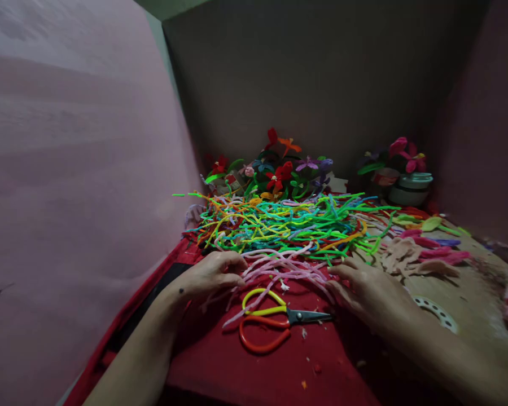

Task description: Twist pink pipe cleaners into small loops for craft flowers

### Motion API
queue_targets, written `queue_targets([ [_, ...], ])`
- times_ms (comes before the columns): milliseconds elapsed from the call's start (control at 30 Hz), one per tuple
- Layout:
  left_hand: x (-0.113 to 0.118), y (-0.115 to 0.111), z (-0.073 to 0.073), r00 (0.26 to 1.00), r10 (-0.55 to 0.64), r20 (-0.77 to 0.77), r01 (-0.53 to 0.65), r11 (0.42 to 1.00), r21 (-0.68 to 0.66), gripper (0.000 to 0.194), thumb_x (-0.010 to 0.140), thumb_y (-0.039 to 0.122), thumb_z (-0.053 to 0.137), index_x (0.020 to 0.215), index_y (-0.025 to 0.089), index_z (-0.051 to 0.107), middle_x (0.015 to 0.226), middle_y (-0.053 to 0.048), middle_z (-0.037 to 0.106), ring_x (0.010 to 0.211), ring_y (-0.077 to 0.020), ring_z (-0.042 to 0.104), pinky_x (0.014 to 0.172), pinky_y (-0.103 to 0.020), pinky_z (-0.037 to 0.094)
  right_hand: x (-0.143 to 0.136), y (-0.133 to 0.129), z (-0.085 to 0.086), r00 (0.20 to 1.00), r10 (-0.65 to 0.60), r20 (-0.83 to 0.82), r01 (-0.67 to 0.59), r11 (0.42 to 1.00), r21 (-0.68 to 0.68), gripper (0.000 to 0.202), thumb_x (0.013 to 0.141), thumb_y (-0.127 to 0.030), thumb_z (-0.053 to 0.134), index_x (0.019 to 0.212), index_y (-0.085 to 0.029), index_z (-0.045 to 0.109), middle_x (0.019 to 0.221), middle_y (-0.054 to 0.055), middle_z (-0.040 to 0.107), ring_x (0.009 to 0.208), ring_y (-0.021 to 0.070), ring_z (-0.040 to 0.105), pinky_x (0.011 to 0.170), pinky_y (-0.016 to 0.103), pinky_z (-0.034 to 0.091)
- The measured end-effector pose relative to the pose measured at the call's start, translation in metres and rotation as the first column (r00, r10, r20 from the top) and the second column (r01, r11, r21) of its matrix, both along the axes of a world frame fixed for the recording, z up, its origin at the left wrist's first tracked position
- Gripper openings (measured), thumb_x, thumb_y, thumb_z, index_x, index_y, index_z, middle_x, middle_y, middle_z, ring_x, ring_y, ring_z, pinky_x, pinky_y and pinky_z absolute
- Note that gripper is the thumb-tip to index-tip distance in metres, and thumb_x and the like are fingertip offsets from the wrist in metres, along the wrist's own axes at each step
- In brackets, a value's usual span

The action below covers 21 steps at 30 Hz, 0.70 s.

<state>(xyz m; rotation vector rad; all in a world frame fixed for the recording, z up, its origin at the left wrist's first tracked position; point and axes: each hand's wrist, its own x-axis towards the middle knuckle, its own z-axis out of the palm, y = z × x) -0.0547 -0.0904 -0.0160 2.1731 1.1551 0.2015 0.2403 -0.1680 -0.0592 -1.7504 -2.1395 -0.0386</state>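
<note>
Pale pink fuzzy stems [285,265] lie in a loose bundle at the near side of a big multicoloured heap of stems [279,223]. At the left end of the pink bundle, my left hand [220,270] has its thumb and fingers apart around the stem ends. My right hand [359,285] is at the other end, fingers apart, touching or very near the tips. Scissors [288,317] with one yellow and one red handle lie just below the bundle, blades towards the right.
Fuzzy flowers [275,175] stand behind the heap. A light jar [410,189] is at the back right. Pink and beige pieces [406,254] and a white curved holed object [436,313] lie right. A wall [88,169] bounds the left, with red cloth [254,369] in front.
</note>
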Motion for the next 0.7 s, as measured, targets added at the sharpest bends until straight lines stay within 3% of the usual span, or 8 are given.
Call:
queue_targets([
  [133, 0.005, -0.001, 0.0, 0.987, 0.127, 0.1, -0.133, 0.989, 0.058, 0.024, 0.076, 0.034, 0.047, 0.081, 0.015, 0.061, 0.07, 0.001, 0.057, 0.065, -0.0113, 0.051, 0.061, -0.021, 0.041, -0.008, -0.004, 0.013, 1.0, -0.01, 0.018, 0.009, 0.997, 0.079, 0.025, 0.084, -0.028, 0.04, 0.081, -0.023, 0.065, 0.08, 0.005, 0.058, 0.069, 0.0175, 0.057, 0.059, 0.028, 0.039],
  [233, 0.014, 0.007, 0.002, 0.978, 0.153, 0.138, -0.184, 0.952, 0.243, 0.023, 0.078, 0.032, 0.047, 0.085, 0.015, 0.061, 0.078, -0.001, 0.061, 0.073, -0.0132, 0.055, 0.069, -0.024, 0.043, -0.019, 0.004, 0.023, 0.997, 0.083, -0.007, -0.082, 0.994, 0.072, 0.026, 0.085, -0.027, 0.039, 0.08, -0.023, 0.064, 0.081, 0.005, 0.058, 0.072, 0.0159, 0.056, 0.062, 0.026, 0.039],
  [367, 0.037, 0.029, 0.003, 0.999, 0.011, -0.032, 0.008, 0.839, 0.543, 0.027, 0.079, 0.026, 0.048, 0.103, 0.016, 0.058, 0.102, -0.006, 0.06, 0.095, -0.0169, 0.051, 0.085, -0.029, 0.038, -0.037, 0.037, 0.028, 0.981, 0.194, -0.012, -0.193, 0.978, 0.076, 0.024, 0.083, -0.022, 0.042, 0.09, -0.02, 0.064, 0.089, 0.008, 0.059, 0.086, 0.018, 0.053, 0.072, 0.026, 0.039],
  [433, 0.049, 0.04, -0.002, 0.984, 0.037, -0.176, 0.086, 0.765, 0.639, 0.033, 0.079, 0.024, 0.049, 0.11, 0.016, 0.054, 0.105, -0.008, 0.058, 0.099, -0.0201, 0.047, 0.088, -0.033, 0.036, -0.044, 0.058, 0.027, 0.97, 0.242, 0.004, -0.241, 0.967, 0.085, 0.027, 0.08, -0.018, 0.043, 0.099, -0.016, 0.063, 0.098, 0.01, 0.059, 0.092, 0.0197, 0.051, 0.08, 0.028, 0.038],
  [500, 0.057, 0.045, -0.011, 0.947, 0.1, -0.305, 0.129, 0.752, 0.647, 0.038, 0.078, 0.025, 0.05, 0.115, 0.018, 0.051, 0.107, -0.009, 0.058, 0.099, -0.0229, 0.047, 0.086, -0.037, 0.036, -0.046, 0.076, 0.021, 0.966, 0.26, 0.019, -0.26, 0.96, 0.099, 0.035, 0.08, -0.013, 0.041, 0.112, -0.014, 0.056, 0.113, 0.011, 0.055, 0.1, 0.0208, 0.047, 0.084, 0.029, 0.036],
  [567, 0.06, 0.044, -0.02, 0.904, 0.107, -0.415, 0.192, 0.764, 0.616, 0.028, 0.078, 0.027, 0.049, 0.103, 0.019, 0.058, 0.1, -0.009, 0.06, 0.094, -0.0243, 0.048, 0.081, -0.04, 0.036, -0.045, 0.087, 0.013, 0.962, 0.267, 0.06, -0.271, 0.961, 0.063, 0.041, 0.078, -0.01, 0.041, 0.119, -0.012, 0.051, 0.12, 0.012, 0.051, 0.103, 0.0218, 0.045, 0.086, 0.03, 0.034],
  [700, 0.056, 0.034, -0.021, 0.884, 0.033, -0.467, 0.266, 0.786, 0.558, 0.02, 0.08, 0.026, 0.046, 0.074, 0.017, 0.062, 0.077, -0.006, 0.062, 0.077, -0.0196, 0.052, 0.076, -0.037, 0.035, -0.037, 0.089, -0.005, 0.957, 0.287, 0.051, -0.282, 0.955, -0.092, 0.037, 0.076, -0.013, 0.046, 0.111, -0.013, 0.056, 0.098, 0.011, 0.059, 0.088, 0.0197, 0.05, 0.076, 0.028, 0.036],
])
